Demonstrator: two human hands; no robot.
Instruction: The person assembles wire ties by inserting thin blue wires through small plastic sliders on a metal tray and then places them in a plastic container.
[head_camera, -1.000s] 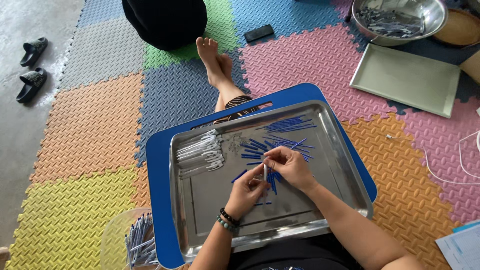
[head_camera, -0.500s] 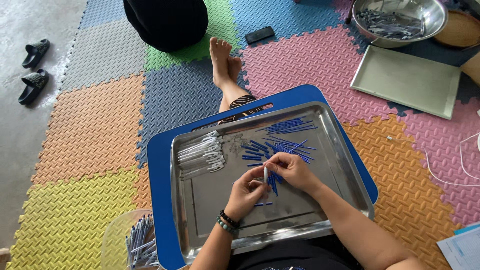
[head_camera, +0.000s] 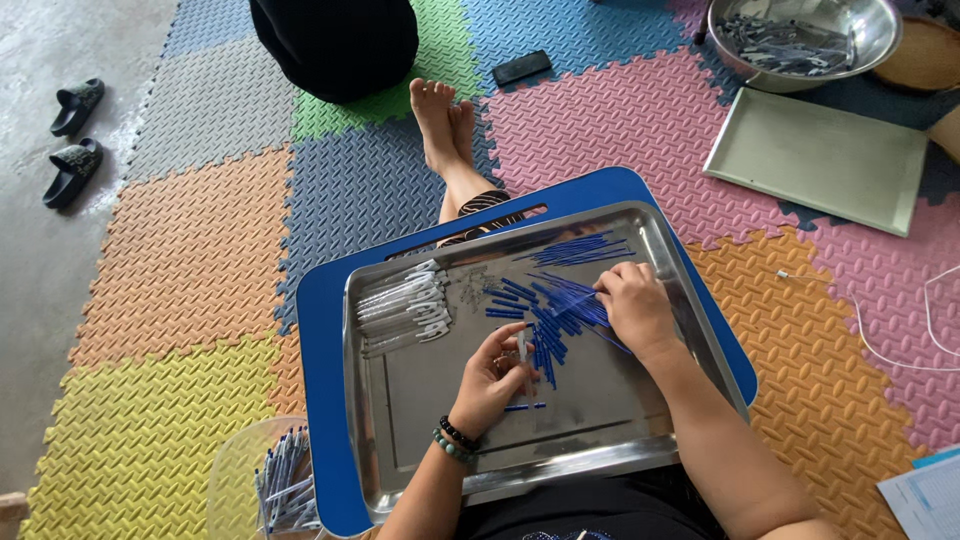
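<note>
Left hand (head_camera: 492, 378) pinches what looks like a white pen barrel (head_camera: 522, 352); right hand (head_camera: 632, 305), fingers curled, picks among blue refills (head_camera: 552, 312) on the steel tray (head_camera: 420, 440).

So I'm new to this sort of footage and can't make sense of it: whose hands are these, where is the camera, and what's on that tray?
The camera sits on the person's head and looks down, so both hands are their own. A steel tray rests on a blue board over their lap. On it lie small blue tubes and a row of white pen barrels. The left hand holds one thin white piece upright; the right hand rests on the blue tubes. A clear tub of finished pens stands on the coloured foam mats.
</note>
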